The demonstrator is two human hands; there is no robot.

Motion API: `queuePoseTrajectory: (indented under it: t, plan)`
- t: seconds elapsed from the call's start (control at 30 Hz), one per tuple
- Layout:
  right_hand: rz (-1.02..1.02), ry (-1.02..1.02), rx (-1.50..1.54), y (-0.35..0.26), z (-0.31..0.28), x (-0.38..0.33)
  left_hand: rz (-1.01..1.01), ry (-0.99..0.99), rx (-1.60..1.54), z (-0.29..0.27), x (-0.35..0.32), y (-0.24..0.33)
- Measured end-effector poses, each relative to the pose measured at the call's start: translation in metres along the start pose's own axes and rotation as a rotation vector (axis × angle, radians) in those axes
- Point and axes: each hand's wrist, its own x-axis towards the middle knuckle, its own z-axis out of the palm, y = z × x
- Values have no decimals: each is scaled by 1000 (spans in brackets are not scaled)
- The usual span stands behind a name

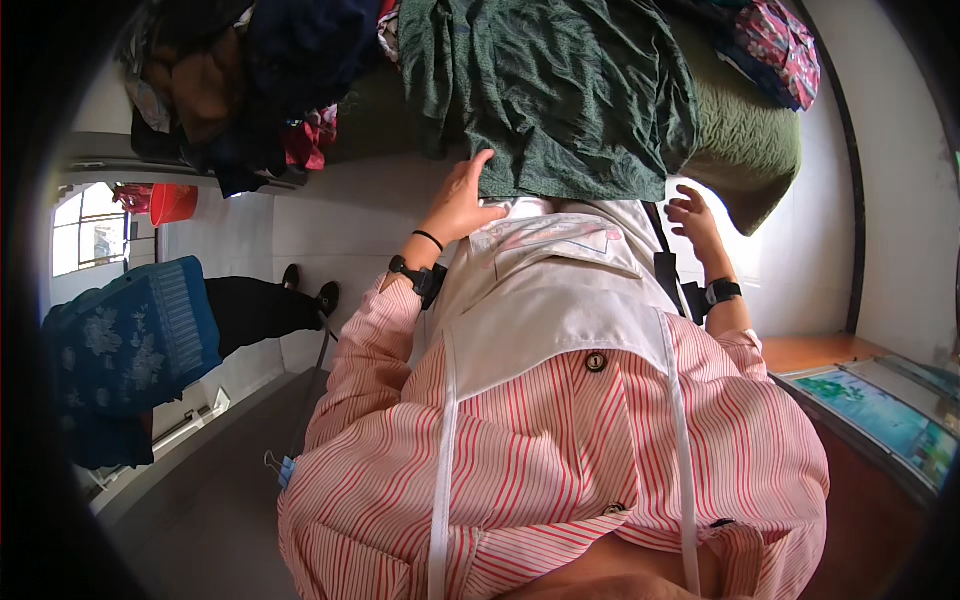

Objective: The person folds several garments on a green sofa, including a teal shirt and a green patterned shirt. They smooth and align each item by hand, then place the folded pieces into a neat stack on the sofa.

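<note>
A dark green wrinkled garment (560, 110) lies spread before me, its hem toward my apron. Beneath it is an olive-green quilted cover (745, 140). My left hand (462, 205) is open at the garment's lower left corner, thumb and fingers apart; its fingertips reach the cloth edge, but I cannot tell whether they press on it. My right hand (694, 218) hovers off the garment's lower right corner, fingers apart and slightly bent, with nothing in them.
Dark clothes (210, 80) are piled at the far left, floral cloth (780, 45) at the far right. Someone in a patterned blue garment (140, 330) stands at my left, near a red bucket (174, 203). A wooden surface (820, 352) with a colourful panel (880, 410) is at right.
</note>
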Motion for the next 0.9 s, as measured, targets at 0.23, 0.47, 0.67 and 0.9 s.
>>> queuePoseTrajectory:
  t: [0.23, 0.47, 0.67, 0.9]
  plan:
    - [-371, 7, -65, 5, 23, 25, -105, 111, -38, 8, 26, 2]
    - [-446, 75, 261, -33, 11, 52, -288, 286, -806, -39, 49, 19]
    - [-339, -55, 569, -107, -13, 49, -225, 281, -1211, -75, 73, 25]
    - [-267, -118, 828, -111, -24, 63, -397, 367, -1517, -76, 77, -2]
